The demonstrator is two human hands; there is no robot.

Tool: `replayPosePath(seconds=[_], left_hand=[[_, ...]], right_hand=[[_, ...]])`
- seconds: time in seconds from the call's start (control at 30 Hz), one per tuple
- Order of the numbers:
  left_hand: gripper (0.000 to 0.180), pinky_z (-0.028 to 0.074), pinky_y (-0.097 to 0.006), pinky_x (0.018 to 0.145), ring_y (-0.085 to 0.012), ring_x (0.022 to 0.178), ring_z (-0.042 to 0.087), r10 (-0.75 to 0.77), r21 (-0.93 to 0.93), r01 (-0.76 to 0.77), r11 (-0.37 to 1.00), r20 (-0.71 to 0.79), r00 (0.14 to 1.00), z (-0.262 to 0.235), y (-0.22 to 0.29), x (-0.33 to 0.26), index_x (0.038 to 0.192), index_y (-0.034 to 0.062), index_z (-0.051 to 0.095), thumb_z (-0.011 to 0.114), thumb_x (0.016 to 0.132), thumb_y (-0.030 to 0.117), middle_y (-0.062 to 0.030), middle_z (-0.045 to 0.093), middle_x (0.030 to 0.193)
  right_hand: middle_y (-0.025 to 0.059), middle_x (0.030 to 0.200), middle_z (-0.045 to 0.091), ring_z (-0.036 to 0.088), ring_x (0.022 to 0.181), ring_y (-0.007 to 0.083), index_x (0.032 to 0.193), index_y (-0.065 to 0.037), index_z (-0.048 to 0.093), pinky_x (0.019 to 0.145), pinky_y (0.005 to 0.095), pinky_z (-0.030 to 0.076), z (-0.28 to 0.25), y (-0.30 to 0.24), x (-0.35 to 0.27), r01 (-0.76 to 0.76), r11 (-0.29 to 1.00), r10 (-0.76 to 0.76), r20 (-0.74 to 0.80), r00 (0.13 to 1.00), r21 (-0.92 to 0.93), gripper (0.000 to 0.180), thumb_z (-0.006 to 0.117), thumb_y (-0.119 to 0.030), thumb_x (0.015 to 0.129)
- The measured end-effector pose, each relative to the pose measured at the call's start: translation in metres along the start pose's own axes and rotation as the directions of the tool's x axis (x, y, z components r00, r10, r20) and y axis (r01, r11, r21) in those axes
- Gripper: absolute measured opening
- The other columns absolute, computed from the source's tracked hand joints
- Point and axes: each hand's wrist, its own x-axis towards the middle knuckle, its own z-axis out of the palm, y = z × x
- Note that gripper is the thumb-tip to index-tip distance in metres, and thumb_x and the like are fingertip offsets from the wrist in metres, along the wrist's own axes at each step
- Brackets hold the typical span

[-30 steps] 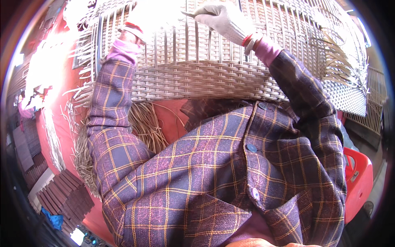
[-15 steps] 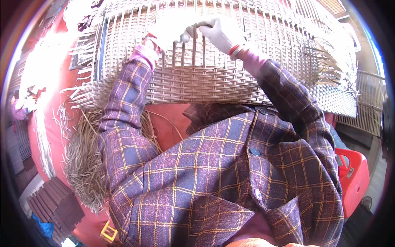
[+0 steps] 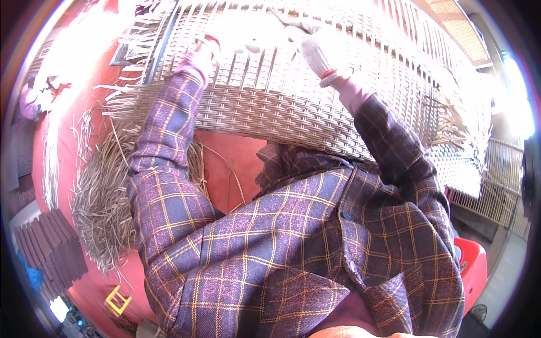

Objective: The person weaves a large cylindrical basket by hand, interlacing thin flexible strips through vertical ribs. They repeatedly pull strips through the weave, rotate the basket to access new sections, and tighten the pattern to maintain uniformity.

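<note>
A large panel of pale wicker weaving lies in front of me, its lower band tightly woven and long upright strips running above. Over its upper middle, my right hand wears a white knitted glove with a red cuff. Its fingers are bent together around a thin weaving strip that points up and left. My left hand, also gloved, rests against the panel farther left. Glare washes out most of that hand, and its finger pose is lost; only greyish fingertips show near the upright strips.
Loose strip ends fringe the panel at both sides. A heap of tan strips lies on the red floor covering at left, near a yellow plastic frame and brown woven pieces. A red plastic chair stands at right.
My right hand has moved up and slightly right, away from the left hand. The whole view has turned, so the panel now slants down to the right.
</note>
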Motion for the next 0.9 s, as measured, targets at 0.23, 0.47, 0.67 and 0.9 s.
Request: replayPosePath(seconds=[0.23,0.47,0.67,0.9], left_hand=[[0.026,0.057,-0.035,0.059,-0.0226,0.065,0.071,-0.285,-0.697,0.346,0.629,0.207,0.936,0.005,0.022,-0.007,0.104,0.0053,0.075,0.061,0.103,0.027,-0.0122,0.075,0.082],[0.032,0.058,-0.025,0.057,-0.0117,0.069,0.073,-0.184,-0.277,0.284,0.918,0.336,0.923,-0.047,0.019,-0.011,0.113,0.0037,0.077,0.067,0.105,0.033,-0.0085,0.079,0.094],[0.033,0.058,-0.037,0.059,-0.0213,0.063,0.071,-0.071,0.247,0.032,0.968,0.151,0.986,-0.045,-0.023,-0.012,0.106,0.0063,0.076,0.054,0.108,0.031,-0.0099,0.077,0.083],[0.033,0.060,-0.036,0.063,-0.0195,0.069,0.074,-0.235,-0.520,0.224,0.824,0.045,0.971,0.004,-0.050,-0.036,0.120,0.0022,0.076,0.054,0.109,0.024,-0.0122,0.079,0.102]], right_hand=[[0.0002,0.088,0.076,0.062,0.071,0.0061,0.128,-0.009,0.078,0.065,0.0278,0.050,0.025,0.016,0.015,0.261,0.933,-0.227,0.160,0.961,-0.247,0.031,0.065,-0.024,0.104],[-0.0012,0.084,0.072,0.052,0.062,0.0038,0.131,-0.005,0.075,0.057,0.0225,0.045,0.022,0.023,0.026,0.298,0.954,-0.292,0.117,0.949,-0.033,0.033,0.063,-0.019,0.105],[-0.0011,0.088,0.069,0.053,0.066,0.0023,0.132,-0.003,0.073,0.058,0.0183,0.043,0.030,-0.002,0.036,0.214,0.973,-0.229,0.342,0.911,0.081,0.034,0.064,-0.022,0.106],[0.0094,0.089,0.074,0.066,0.077,0.0183,0.118,-0.002,0.076,0.071,0.0316,0.052,0.032,-0.012,0.011,0.101,0.994,-0.106,-0.117,0.988,-0.047,0.027,0.067,-0.021,0.101]])
